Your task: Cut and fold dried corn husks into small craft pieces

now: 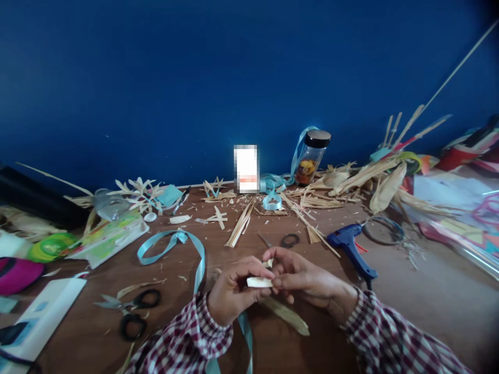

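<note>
Close together over the front middle of the table are my left hand and my right hand. Between their fingertips they pinch a short folded piece of pale corn husk; its white edge faces me, and a small tip shows above the fingers. Below my hands a longer greenish husk strip slants toward the right; whether it joins the held piece I cannot tell. A light blue ribbon loops on the table to the left and passes under my left forearm.
Open scissors lie at the left, and a second black-handled pair is partly hidden beyond my hands. A blue glue gun rests at the right. Husk strips, a jar and a white power strip surround the work area.
</note>
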Action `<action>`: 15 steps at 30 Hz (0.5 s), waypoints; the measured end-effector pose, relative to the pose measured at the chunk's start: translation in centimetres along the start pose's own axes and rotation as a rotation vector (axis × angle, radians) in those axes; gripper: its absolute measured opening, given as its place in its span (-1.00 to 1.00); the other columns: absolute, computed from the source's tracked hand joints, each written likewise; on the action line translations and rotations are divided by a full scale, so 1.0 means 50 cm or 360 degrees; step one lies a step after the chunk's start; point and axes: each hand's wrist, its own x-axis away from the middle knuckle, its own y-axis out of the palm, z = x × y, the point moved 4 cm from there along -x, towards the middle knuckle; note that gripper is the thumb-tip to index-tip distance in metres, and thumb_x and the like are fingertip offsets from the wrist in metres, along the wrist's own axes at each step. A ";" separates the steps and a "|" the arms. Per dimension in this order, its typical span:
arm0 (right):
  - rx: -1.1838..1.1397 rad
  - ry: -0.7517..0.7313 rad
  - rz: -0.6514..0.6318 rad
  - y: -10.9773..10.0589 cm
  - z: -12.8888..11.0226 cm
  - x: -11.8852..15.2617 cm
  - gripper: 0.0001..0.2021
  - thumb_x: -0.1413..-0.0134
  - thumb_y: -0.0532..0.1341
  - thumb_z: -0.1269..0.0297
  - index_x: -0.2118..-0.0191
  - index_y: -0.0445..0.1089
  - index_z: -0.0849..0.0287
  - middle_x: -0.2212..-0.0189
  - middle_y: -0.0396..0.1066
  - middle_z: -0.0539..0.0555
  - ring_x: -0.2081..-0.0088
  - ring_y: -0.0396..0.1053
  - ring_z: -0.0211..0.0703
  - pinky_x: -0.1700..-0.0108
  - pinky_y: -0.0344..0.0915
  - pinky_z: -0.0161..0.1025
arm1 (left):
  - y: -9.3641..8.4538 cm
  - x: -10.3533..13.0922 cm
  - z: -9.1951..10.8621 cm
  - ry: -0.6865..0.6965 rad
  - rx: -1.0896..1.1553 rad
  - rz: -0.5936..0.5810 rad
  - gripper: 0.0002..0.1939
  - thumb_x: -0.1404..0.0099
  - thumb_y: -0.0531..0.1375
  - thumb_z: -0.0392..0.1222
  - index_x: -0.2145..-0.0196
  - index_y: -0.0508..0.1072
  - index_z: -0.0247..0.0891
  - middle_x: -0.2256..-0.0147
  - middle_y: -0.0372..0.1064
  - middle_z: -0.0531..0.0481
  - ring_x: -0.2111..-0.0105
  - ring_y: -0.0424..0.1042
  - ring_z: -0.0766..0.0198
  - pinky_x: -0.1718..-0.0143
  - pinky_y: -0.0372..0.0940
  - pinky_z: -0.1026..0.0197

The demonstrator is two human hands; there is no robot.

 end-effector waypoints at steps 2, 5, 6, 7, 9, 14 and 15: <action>0.0056 -0.0044 0.0037 -0.001 0.001 -0.002 -0.53 0.13 0.38 0.30 0.12 0.17 0.17 0.55 0.37 -0.10 0.61 0.24 -0.43 0.62 0.19 -0.52 | 0.000 0.002 -0.007 -0.0121 0.0027 0.0038 -0.80 -0.05 0.33 -0.28 0.30 0.51 -0.24 0.41 0.40 0.00 0.41 0.37 0.33 0.36 0.24 0.31; 0.0247 -0.0248 0.0232 -0.006 -0.004 -0.004 -0.57 0.08 0.36 0.26 0.13 0.15 0.13 0.60 0.29 -0.18 0.64 0.18 -0.45 0.60 0.13 -0.50 | 0.000 0.006 -0.029 -0.0466 0.0249 0.0144 -0.67 0.00 0.36 -0.20 0.26 0.42 -0.25 0.48 0.39 0.06 0.52 0.34 0.38 0.49 0.23 0.36; 0.0317 -0.0321 0.0312 -0.007 -0.006 -0.005 -0.58 0.07 0.35 0.25 0.14 0.14 0.13 0.61 0.27 -0.19 0.64 0.18 -0.45 0.59 0.11 -0.49 | -0.001 0.008 -0.037 -0.0565 0.0294 0.0209 -0.66 0.00 0.36 -0.18 0.26 0.39 -0.25 0.50 0.38 0.08 0.55 0.33 0.39 0.52 0.24 0.36; 0.0381 -0.0377 0.0388 -0.007 -0.008 -0.005 -0.58 0.07 0.36 0.24 0.16 0.14 0.13 0.61 0.27 -0.19 0.62 0.18 -0.44 0.57 0.10 -0.48 | -0.003 0.009 -0.044 -0.0632 0.0309 0.0280 -0.67 -0.01 0.35 -0.16 0.27 0.38 -0.26 0.52 0.39 0.08 0.56 0.33 0.38 0.52 0.25 0.35; 0.0464 -0.0419 0.0498 -0.005 -0.009 -0.006 -0.57 0.11 0.37 0.21 0.19 0.14 0.14 0.60 0.28 -0.18 0.60 0.20 -0.43 0.55 0.09 -0.46 | -0.007 0.010 -0.056 -0.0698 0.0299 0.0379 -0.72 -0.04 0.33 -0.14 0.31 0.40 -0.29 0.50 0.42 0.05 0.54 0.37 0.36 0.50 0.29 0.33; 0.0536 -0.0383 0.0514 0.006 -0.003 -0.007 -0.62 0.07 0.34 0.18 0.21 0.15 0.14 0.52 0.36 -0.10 0.53 0.28 -0.36 0.48 0.16 -0.40 | -0.009 0.013 -0.074 -0.0748 0.0382 0.0439 -0.78 -0.05 0.32 -0.09 0.47 0.47 -0.32 0.49 0.46 -0.01 0.51 0.40 0.33 0.52 0.32 0.33; 0.0565 -0.0383 0.0517 0.007 -0.002 -0.007 -0.65 0.03 0.31 0.19 0.21 0.15 0.14 0.49 0.38 -0.07 0.49 0.31 -0.33 0.45 0.19 -0.38 | -0.010 0.015 -0.076 -0.0759 0.0386 0.0472 -0.78 -0.04 0.32 -0.09 0.47 0.47 -0.31 0.51 0.45 0.01 0.53 0.39 0.34 0.54 0.31 0.34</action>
